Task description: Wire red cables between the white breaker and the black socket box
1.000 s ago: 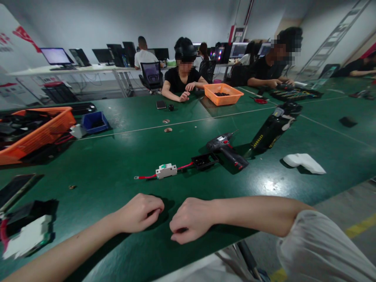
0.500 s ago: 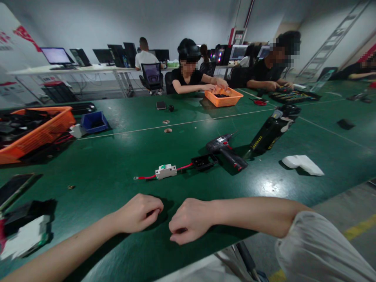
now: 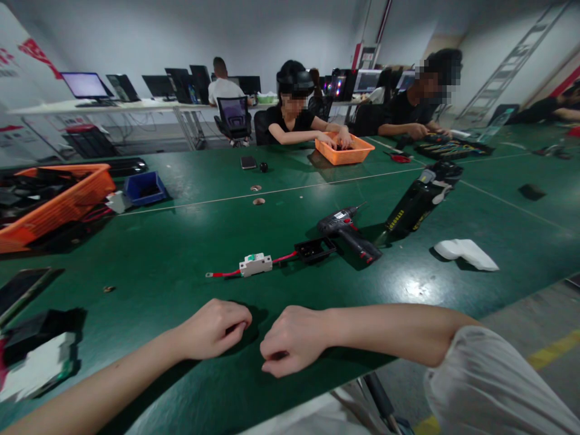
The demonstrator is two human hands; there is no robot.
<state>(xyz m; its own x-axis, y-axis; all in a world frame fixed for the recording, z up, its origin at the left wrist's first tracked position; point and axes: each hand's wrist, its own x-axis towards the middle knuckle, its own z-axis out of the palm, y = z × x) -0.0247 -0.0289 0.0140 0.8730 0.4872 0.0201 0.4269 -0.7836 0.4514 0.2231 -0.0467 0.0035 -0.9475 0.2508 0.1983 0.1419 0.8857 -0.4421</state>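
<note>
My left hand (image 3: pixel 216 329) rests on the green table (image 3: pixel 167 241), its fingers curled into a loose fist. Close beside it lies my right hand (image 3: pixel 293 341), closed in the same way; nothing shows in either. Beyond them is a white circuit breaker (image 3: pixel 256 264) with a green switch. One short red wire (image 3: pixel 226 274) runs left from it to a metal lug. Another red wire (image 3: pixel 285 258) leads right to a black plastic housing (image 3: pixel 316 249). Touching or just behind that housing lies a cordless drill (image 3: pixel 348 232), bit pointing away to the right.
A black bottle (image 3: pixel 414 202) and a white bent object (image 3: pixel 466 252) are at right. At left are an orange basket (image 3: pixel 67 208), a blue bin (image 3: pixel 145 188), a phone-like slab (image 3: pixel 25 293) and white-and-black parts (image 3: pixel 43 365). Across the table, a person reaches into another orange basket (image 3: pixel 347 156).
My hands and the things near them stay in place. Across the table, the co-worker's hands have moved down into the orange basket.
</note>
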